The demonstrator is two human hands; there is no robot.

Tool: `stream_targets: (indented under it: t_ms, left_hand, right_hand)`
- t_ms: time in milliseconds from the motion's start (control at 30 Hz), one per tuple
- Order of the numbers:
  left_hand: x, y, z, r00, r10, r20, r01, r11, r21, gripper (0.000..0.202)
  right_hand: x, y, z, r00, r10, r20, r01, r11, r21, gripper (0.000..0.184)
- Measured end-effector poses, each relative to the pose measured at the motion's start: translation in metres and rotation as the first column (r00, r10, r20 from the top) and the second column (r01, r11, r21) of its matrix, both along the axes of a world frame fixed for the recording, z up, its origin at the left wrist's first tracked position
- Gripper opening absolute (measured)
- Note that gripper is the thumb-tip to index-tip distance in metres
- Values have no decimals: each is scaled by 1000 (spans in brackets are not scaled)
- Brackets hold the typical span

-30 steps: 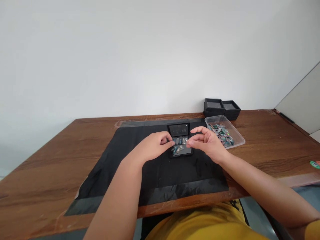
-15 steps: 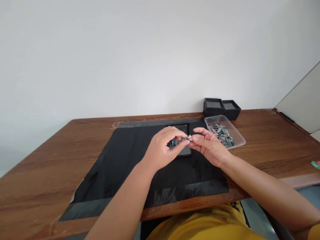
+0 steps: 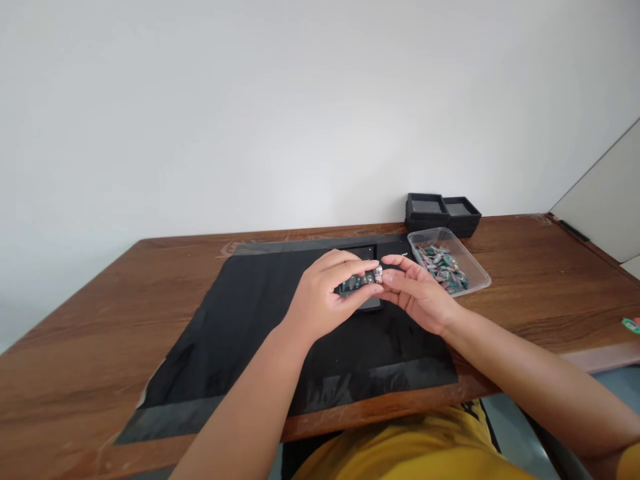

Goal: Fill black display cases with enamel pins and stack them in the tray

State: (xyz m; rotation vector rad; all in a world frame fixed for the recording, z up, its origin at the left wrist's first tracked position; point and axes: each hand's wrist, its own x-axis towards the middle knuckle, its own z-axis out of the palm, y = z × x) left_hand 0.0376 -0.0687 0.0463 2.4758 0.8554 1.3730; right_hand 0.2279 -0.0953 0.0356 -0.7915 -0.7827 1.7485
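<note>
A small, shiny, whitish piece (image 3: 379, 274), too small to name surely, is pinched between my two hands. My left hand (image 3: 323, 283) has its thumb below the piece and index finger above. From the right, the thumb and fingertips of my right hand (image 3: 417, 290) close on its other side. Beneath the hands lies a shallow black tray (image 3: 371, 309) holding several small dark, glinting pieces (image 3: 354, 283); my left hand partly hides it. To the right of my right hand stands a clear plastic tub (image 3: 477, 272) with many small green and silvery wrapped-looking pieces (image 3: 443, 265).
A black mat (image 3: 240, 320) is taped onto the wooden table (image 3: 90, 320). Stacked black trays (image 3: 427, 217) stand at the back right by the white wall (image 3: 280, 120). At the right edge lies a small green item (image 3: 631, 325).
Between my fingertips the small piece has been turned and now shows a broader whitish face. My left thumb and index finger have spread farther apart. The camera view has shifted slightly.
</note>
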Motion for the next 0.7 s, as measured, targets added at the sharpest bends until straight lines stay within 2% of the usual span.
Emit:
stream_targets:
  t_ms: [133, 300, 467, 700]
  left_hand:
    - [0, 0, -1, 1000, -26, -8, 25, 1000, -11, 19]
    - [1, -2, 1, 999, -52, -8, 51, 993, -106, 20]
    - [1, -1, 0, 998, -63, -12, 60, 987, -150, 19]
    - [1, -1, 0, 998, -67, -20, 64, 991, -118, 16]
  right_hand:
    - [-1, -1, -1, 1000, 21, 17, -21, 1000, 11, 41]
    - [-1, 0, 0, 999, -11, 32, 11, 1000, 18, 37]
    - [0, 1, 0, 998, 19, 64, -20, 1000, 21, 38]
    - [0, 1, -1, 996, 34, 88, -35, 999, 11, 36]
